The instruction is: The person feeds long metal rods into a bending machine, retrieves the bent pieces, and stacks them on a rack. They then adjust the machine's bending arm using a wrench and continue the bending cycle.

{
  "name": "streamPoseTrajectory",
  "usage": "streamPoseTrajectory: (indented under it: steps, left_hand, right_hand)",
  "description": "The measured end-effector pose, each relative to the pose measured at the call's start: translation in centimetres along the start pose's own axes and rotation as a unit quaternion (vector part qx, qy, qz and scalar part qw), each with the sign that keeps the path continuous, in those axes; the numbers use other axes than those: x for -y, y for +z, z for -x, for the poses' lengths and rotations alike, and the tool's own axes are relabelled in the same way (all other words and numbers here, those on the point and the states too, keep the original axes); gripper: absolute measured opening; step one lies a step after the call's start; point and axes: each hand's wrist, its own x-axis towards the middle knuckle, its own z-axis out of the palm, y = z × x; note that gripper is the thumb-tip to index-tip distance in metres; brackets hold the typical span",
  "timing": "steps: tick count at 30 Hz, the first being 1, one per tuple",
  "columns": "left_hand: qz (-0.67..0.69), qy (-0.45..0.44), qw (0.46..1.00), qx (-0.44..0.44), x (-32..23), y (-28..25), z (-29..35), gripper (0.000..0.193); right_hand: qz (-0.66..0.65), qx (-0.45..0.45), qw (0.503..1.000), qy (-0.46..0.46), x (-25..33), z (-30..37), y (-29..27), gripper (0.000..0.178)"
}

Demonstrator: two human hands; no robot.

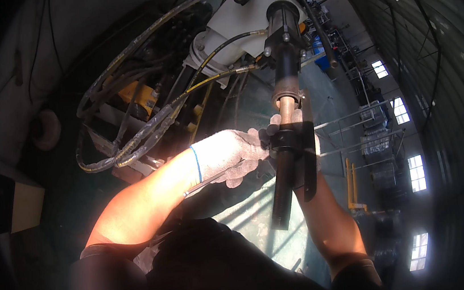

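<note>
A black cylinder [285, 58] with a bare metal rod [287, 110] runs down the middle toward me. Around the rod's lower part sits a black clamp collar [286, 140] with a flat black plate [308, 159] beside it. My left hand [230, 154], in a white knit glove with grey fingertips, is closed round a thin metal rod-like tool [210, 182]. Its fingertips meet the collar's left side. My right hand [317, 148], gloved too, grips the collar from behind, and the collar and plate hide most of it. A dark threaded end [280, 205] points down below the collar.
Hoses [145, 137] in clear wrap loop at the left and join the cylinder. A large pale machine body [240, 18] stands behind it. A yellow frame [354, 185] is at the right. The green floor [251, 214] carries sunlit stripes.
</note>
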Motion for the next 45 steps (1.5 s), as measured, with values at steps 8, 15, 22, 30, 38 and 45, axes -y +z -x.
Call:
streamPoseTrajectory:
  steps: [8,15,22,30,38,45]
  left_hand:
    - [0.128,0.121,0.978,-0.109,4.8,4.4,-0.5,0.022]
    - [0.075,0.078,0.988,-0.113,4.2,4.4,0.3,0.02]
    - [0.129,-0.005,0.984,-0.122,5.0,5.4,4.7,0.021]
    - [0.085,0.09,0.979,-0.164,6.6,6.9,3.5,0.017]
    - [0.101,0.147,0.95,-0.258,8.3,10.3,2.4,0.02]
    - [0.107,0.163,0.934,-0.298,9.4,11.7,1.6,0.021]
  right_hand:
    - [0.013,0.073,0.997,-0.014,0.1,-0.4,0.5,0.045]
    - [-0.032,-0.01,0.999,-0.041,0.0,-0.1,2.3,0.041]
    - [-0.042,-0.023,0.999,0.007,-0.1,-0.2,2.2,0.042]
    - [-0.157,-0.012,0.984,0.088,1.0,-0.2,2.5,0.048]
    - [-0.094,-0.01,0.995,0.042,0.1,-0.3,1.4,0.045]
    - [-0.098,-0.073,0.99,0.072,0.3,-0.6,2.7,0.036]
